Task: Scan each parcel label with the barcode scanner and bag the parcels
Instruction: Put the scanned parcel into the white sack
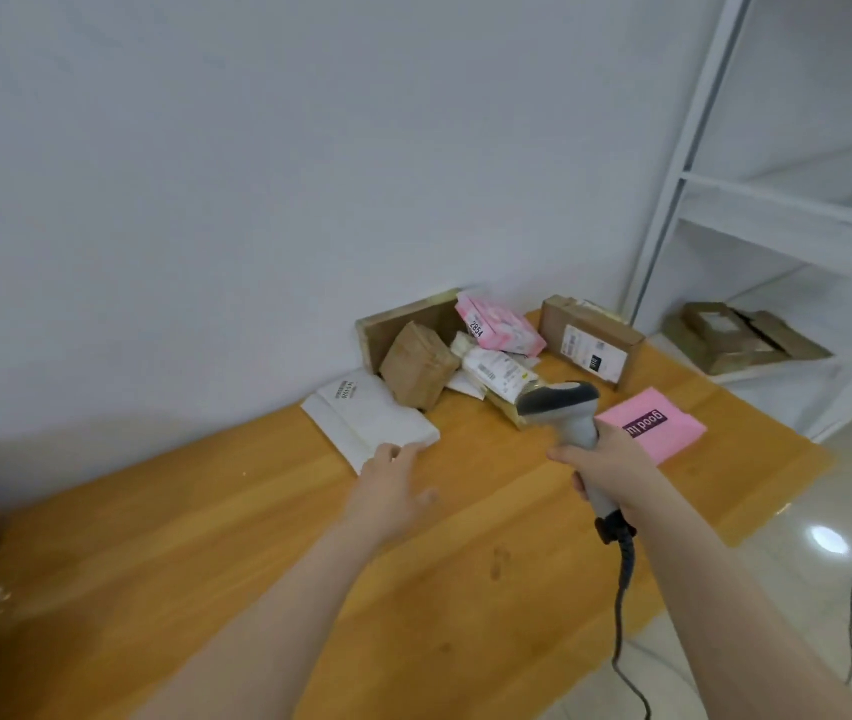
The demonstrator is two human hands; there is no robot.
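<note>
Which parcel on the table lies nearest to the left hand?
The flat white parcel, leftmost of the group: the left hand reaches its near edge with straight fingers. All the others lie farther back or to the right.

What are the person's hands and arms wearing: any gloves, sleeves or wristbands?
Nothing that shows. The left hand and right hand are ungloved, and both arms are bare down to the frame's edge. No sleeve, watch, band or ring can be made out.
</note>
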